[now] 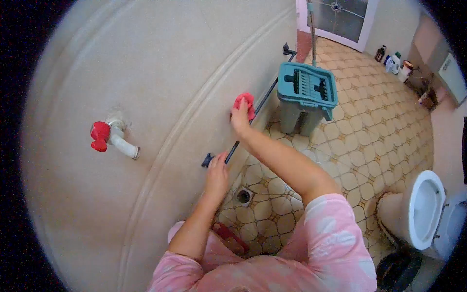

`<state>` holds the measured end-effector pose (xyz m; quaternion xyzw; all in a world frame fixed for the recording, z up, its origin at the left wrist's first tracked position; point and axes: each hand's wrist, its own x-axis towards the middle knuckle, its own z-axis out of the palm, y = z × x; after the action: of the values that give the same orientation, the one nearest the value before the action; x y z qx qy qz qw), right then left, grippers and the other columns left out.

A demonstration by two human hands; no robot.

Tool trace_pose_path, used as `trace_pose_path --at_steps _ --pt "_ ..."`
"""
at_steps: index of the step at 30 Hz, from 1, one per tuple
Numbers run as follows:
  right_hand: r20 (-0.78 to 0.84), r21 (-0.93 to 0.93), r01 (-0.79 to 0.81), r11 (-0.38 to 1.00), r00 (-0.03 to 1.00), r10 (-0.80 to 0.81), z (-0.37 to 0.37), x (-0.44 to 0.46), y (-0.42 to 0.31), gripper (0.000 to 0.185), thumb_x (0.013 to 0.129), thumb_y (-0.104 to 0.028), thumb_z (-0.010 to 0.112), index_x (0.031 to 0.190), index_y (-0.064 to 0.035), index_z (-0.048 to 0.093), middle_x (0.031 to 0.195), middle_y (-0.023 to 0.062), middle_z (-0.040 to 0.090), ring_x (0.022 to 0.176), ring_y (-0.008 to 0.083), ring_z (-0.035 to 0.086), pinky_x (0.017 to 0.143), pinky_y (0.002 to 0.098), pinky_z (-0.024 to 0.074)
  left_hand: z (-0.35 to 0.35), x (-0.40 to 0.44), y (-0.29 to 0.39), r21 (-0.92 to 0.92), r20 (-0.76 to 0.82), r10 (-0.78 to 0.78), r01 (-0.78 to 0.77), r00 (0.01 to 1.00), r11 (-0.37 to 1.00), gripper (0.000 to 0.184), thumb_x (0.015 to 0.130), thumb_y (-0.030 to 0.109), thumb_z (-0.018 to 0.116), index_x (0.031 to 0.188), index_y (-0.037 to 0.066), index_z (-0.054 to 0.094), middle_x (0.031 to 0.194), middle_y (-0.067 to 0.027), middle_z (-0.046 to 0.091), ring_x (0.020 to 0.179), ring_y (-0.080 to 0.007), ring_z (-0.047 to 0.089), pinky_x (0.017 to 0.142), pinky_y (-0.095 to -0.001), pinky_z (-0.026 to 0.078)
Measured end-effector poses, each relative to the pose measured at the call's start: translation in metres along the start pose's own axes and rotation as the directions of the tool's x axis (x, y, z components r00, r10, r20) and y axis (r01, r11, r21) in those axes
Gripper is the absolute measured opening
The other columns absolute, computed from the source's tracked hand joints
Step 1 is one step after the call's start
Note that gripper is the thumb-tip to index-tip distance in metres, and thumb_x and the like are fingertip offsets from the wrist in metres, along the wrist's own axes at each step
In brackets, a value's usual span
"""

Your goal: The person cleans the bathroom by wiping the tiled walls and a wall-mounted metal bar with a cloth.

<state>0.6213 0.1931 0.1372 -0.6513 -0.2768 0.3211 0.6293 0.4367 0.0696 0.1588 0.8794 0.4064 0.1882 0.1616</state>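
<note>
A crumpled pink cloth (245,101) is in my right hand (240,119), pressed to the pale wall (194,63) just above a dark towel bar (264,100). The fingers of this hand are closed over the cloth. Lower down, my left hand (217,176) grips the near end of the bar, beside its dark wall bracket (207,160). The bar slants away along the wall to a second bracket (289,49). Part of it is hidden behind my right hand.
A red-handled tap (100,136) with a white spout juts from the wall at left. A teal mop bucket (307,87) with a mop pole stands by the bar. A floor drain (243,196) lies below, a toilet (423,209) at right. Several bottles (393,62) line the far wall.
</note>
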Motion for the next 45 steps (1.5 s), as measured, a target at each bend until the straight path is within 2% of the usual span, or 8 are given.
trace_pose_path --at_steps 5,14,18,24,30,33,36,45 --pt "0.147 0.249 -0.129 0.960 0.985 0.094 0.005 -0.013 0.000 0.071 0.080 -0.015 0.045 0.141 -0.0026 0.010 0.147 0.0155 0.014 0.134 0.0247 0.015 0.106 0.0311 0.0175 0.001 0.010 0.014 0.003 -0.079 0.042 -0.041 0.996 0.999 0.044 0.080 0.000 0.048 0.123 0.006 0.046 0.120 -0.0165 0.049 0.111 -0.0337 0.046 0.096 -0.0409 0.035" --pt "-0.016 0.374 0.002 0.928 1.000 0.005 -0.022 0.065 -0.004 0.074 0.082 -0.024 0.046 0.140 -0.0001 0.008 0.149 0.0149 0.004 0.137 0.0251 0.004 0.109 0.0315 0.0091 0.003 0.028 0.022 0.098 -0.173 0.076 -0.059 0.982 0.993 0.043 0.077 -0.001 0.048 0.119 0.004 0.049 0.118 -0.0126 0.051 0.111 -0.0302 0.046 0.095 -0.0410 0.035" --pt "-0.069 0.220 -0.023 0.975 0.997 0.039 -0.025 0.072 -0.015 0.074 0.082 -0.023 0.045 0.141 -0.0006 0.007 0.149 0.0161 -0.001 0.137 0.0273 0.001 0.108 0.0315 0.0098 0.007 0.029 0.023 0.098 -0.160 0.056 -0.040 0.986 0.994 0.043 0.077 -0.001 0.048 0.120 0.005 0.048 0.119 -0.0114 0.051 0.111 -0.0295 0.045 0.095 -0.0405 0.034" --pt "-0.035 0.126 0.360 0.924 0.933 -0.358 -0.029 0.043 -0.077 0.071 0.084 -0.027 0.044 0.140 0.0014 0.011 0.147 0.0210 0.001 0.137 0.0304 0.001 0.109 0.0359 0.0079 0.001 0.028 0.031 0.080 -0.159 0.035 -0.023 0.987 0.997 0.045 0.076 -0.002 0.049 0.120 0.006 0.050 0.119 -0.0116 0.051 0.111 -0.0294 0.046 0.095 -0.0403 0.034" --pt "0.096 -0.080 0.744 0.663 0.668 -0.738 -0.022 -0.031 -0.114 0.070 0.083 -0.021 0.051 0.139 0.0012 0.014 0.145 0.0252 0.005 0.135 0.0370 0.006 0.109 0.0390 0.0092 0.008 0.031 0.028 0.104 -0.141 0.062 -0.048 0.988 0.993 0.045 0.078 0.002 0.050 0.122 0.006 0.047 0.120 -0.0145 0.049 0.110 -0.0332 0.046 0.094 -0.0417 0.035" --pt "0.208 -0.034 0.752 0.658 0.650 -0.731 -0.020 -0.054 -0.094 0.068 0.083 -0.017 0.050 0.139 0.0000 0.015 0.145 0.0248 0.005 0.136 0.0365 0.006 0.109 0.0394 0.0095 0.016 0.031 0.022 0.135 -0.173 0.047 -0.024 0.984 0.991 0.041 0.075 -0.002 0.050 0.115 0.004 0.052 0.119 -0.0133 0.050 0.110 -0.0305 0.046 0.093 -0.0406 0.035" --pt "0.227 0.043 0.625 0.779 0.753 -0.617 -0.015 -0.061 -0.061 0.066 0.084 -0.015 0.049 0.140 -0.0010 0.016 0.146 0.0241 0.005 0.136 0.0351 0.006 0.109 0.0388 0.0091 0.018 0.032 0.017 0.161 -0.131 0.022 -0.001 0.991 0.987 0.039 0.075 -0.001 0.050 0.115 0.003 0.052 0.118 -0.0134 0.051 0.111 -0.0306 0.045 0.094 -0.0405 0.034" --pt "-0.012 0.158 0.310 0.938 0.950 -0.312 -0.025 0.042 -0.015 0.065 0.092 -0.036 0.037 0.142 -0.0044 0.009 0.148 0.0165 0.003 0.137 0.0270 0.002 0.109 0.0353 0.0049 0.001 0.029 0.021 0.098 -0.170 0.059 -0.042 0.984 0.994 0.045 0.076 -0.001 0.049 0.120 0.006 0.048 0.120 -0.0140 0.049 0.111 -0.0334 0.044 0.095 -0.0419 0.034"
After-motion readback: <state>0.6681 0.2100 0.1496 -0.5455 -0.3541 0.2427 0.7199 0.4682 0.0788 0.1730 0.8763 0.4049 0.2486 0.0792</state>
